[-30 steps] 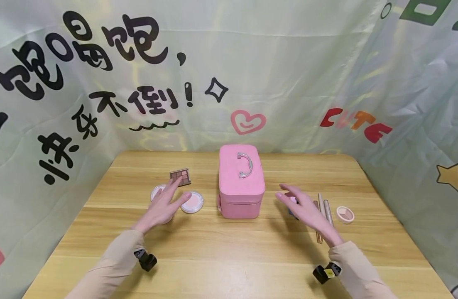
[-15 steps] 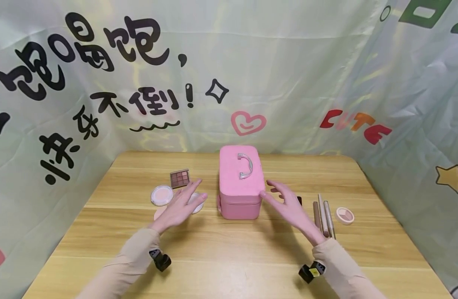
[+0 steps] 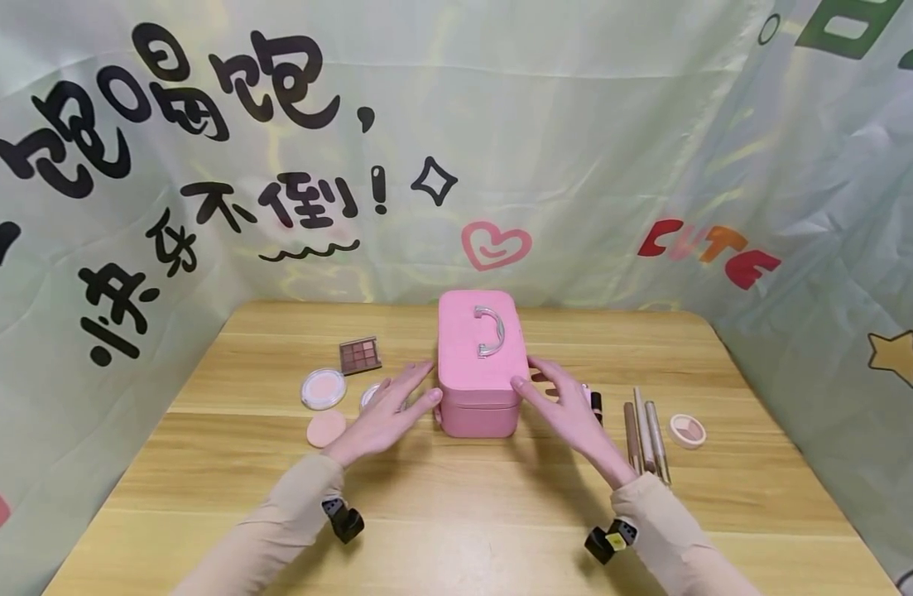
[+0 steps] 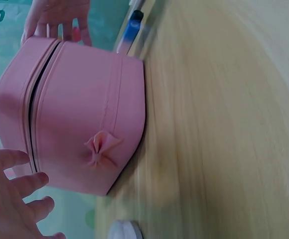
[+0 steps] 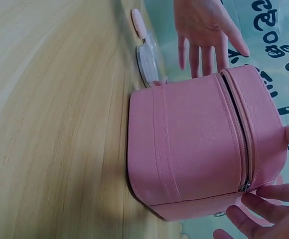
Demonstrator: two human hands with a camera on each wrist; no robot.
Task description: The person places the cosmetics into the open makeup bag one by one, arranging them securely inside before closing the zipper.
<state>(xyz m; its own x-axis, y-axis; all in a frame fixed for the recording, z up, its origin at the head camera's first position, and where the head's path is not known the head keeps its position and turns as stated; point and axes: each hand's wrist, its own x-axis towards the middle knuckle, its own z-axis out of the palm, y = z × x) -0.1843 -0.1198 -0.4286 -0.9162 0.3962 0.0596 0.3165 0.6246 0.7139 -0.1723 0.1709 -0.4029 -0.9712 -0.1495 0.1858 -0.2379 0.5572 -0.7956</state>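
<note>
A pink vanity case with a silver handle on its lid stands upright at mid-table. Its lid is down, with a zip around the lid seam; the zip pull shows in the right wrist view. A pink bow decorates one side. My left hand is at the case's left side, fingers straight and spread, thumb tip at the front left edge. On the opposite side, my right hand has its thumb at the front right corner and fingers extended along the side. Neither hand grips anything.
Left of the case lie an eyeshadow palette, a round compact and a pink puff. Another compact is partly behind my left hand. To the right are a black-capped tube, several slim tubes and a small round compact.
Both hands have moved inward from over the cosmetics to the two sides of the case. The case has stayed in place.
</note>
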